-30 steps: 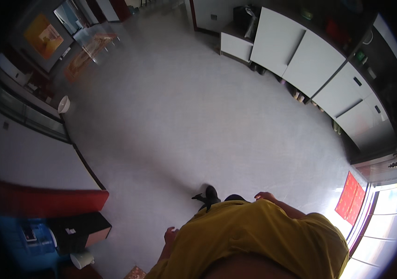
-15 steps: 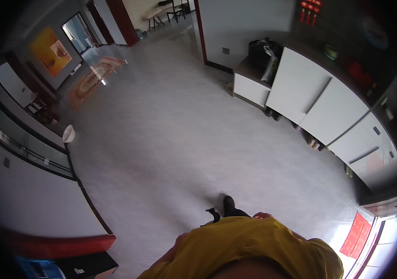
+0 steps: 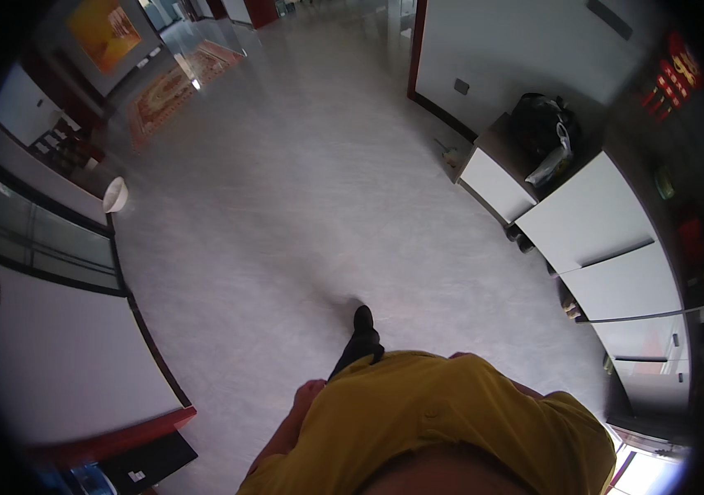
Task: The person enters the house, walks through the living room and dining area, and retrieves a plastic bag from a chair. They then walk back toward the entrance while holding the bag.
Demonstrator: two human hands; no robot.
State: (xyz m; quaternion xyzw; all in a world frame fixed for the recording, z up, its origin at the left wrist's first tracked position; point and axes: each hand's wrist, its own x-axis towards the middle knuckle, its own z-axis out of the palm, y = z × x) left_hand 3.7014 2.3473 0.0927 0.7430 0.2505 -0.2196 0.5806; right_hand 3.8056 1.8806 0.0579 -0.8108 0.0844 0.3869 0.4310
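I see the yellow shirt (image 3: pixel 426 404) at lower centre, the left hand (image 3: pixel 309 389) beside it, the right hand (image 3: pixel 461 355) mostly hidden behind it. I cannot tell either hand's finger opening or hold.

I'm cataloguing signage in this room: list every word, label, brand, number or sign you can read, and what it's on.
No text reads clearly enough to quote.
Red wall ornament: yellowish marks, too small and blurred to read.
White label on the black box: too small to read.
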